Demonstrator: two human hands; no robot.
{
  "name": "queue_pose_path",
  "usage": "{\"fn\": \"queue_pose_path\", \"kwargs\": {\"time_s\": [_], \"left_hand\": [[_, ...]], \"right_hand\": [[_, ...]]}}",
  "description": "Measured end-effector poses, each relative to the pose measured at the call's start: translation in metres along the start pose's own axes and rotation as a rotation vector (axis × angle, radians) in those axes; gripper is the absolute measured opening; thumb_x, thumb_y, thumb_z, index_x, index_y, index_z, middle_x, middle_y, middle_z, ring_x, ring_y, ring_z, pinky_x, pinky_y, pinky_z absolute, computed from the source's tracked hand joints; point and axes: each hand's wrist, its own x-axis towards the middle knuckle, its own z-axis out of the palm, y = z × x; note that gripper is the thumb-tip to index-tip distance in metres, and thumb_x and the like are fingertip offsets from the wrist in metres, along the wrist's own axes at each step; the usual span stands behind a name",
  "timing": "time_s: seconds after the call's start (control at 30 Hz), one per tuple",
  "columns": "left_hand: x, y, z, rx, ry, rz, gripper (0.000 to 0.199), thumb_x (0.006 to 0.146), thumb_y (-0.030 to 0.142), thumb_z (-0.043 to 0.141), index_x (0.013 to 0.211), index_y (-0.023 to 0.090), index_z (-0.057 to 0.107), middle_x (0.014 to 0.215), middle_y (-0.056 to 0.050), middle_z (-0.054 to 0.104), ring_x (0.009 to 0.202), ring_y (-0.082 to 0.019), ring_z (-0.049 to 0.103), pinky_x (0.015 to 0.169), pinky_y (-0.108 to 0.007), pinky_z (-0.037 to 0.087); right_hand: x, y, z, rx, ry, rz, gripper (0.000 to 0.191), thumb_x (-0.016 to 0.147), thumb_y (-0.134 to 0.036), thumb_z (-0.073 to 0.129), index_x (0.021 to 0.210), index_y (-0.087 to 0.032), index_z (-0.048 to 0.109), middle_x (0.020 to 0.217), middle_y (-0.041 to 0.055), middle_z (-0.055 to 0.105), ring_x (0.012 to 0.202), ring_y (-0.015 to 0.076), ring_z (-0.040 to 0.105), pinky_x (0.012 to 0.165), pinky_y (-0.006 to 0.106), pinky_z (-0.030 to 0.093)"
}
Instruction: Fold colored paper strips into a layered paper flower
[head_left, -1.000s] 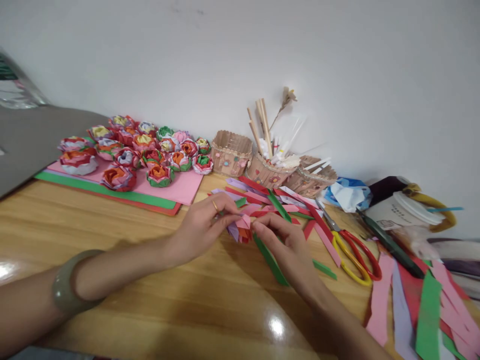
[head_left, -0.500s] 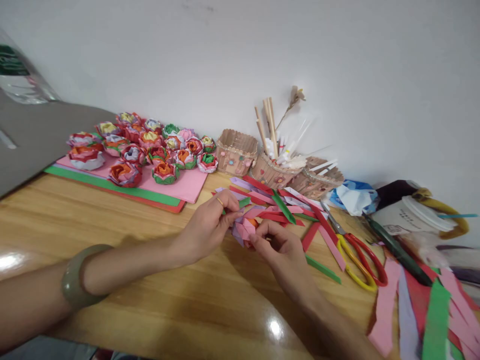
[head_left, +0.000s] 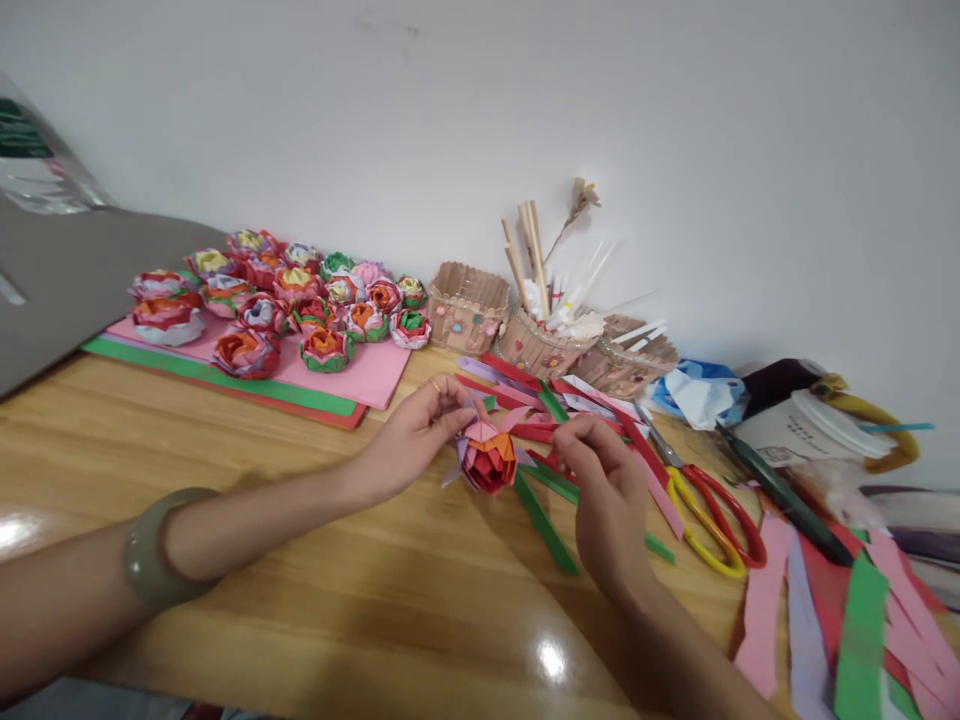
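My left hand (head_left: 420, 430), with a ring and a green bangle at the wrist, pinches a folded paper flower (head_left: 489, 462) by its upper left edge. Red petals fill the flower's centre, with orange, pink and lilac paper around them. Green paper strips (head_left: 546, 525) stick out from its right side. Just right of the flower, my right hand (head_left: 611, 490) is closed with its fingers curled and pressed together, apart from the petals. Whatever its fingertips may hold is hidden. Behind both hands lies a pile of folded paper strips (head_left: 517, 395) in red, pink, lilac and green.
Several finished paper flowers (head_left: 326, 348) stand on coloured sheets (head_left: 367, 375) at the left. Decorated baskets (head_left: 469, 305) with sticks line the wall. Red-and-yellow scissors (head_left: 709, 510), a dark green pen-like tool (head_left: 787, 495), a white cup (head_left: 802, 430) and cut paper (head_left: 862, 630) occupy the right.
The flower has turned so its red centre faces me, and green strips now show at its right. My right hand has let go of the flower and moved right.
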Motion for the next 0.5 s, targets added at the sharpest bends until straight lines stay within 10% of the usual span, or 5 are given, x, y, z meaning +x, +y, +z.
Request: {"fn": "queue_pose_path", "kwargs": {"time_s": [0.5], "left_hand": [[-0.0074, 0.0031, 0.0038, -0.035, -0.160, -0.207, 0.018, 0.066, 0.023, 0.068, 0.077, 0.014, 0.057, 0.074, 0.001, 0.060, 0.069, -0.012, 0.055, 0.068, -0.026, 0.043]], "right_hand": [[-0.0033, 0.0069, 0.0091, 0.037, -0.141, 0.018, 0.021, 0.067, -0.022, 0.071, 0.088, -0.021, 0.068, 0.076, 0.0011, 0.069, 0.071, 0.0158, 0.064, 0.068, 0.029, 0.051]]}}
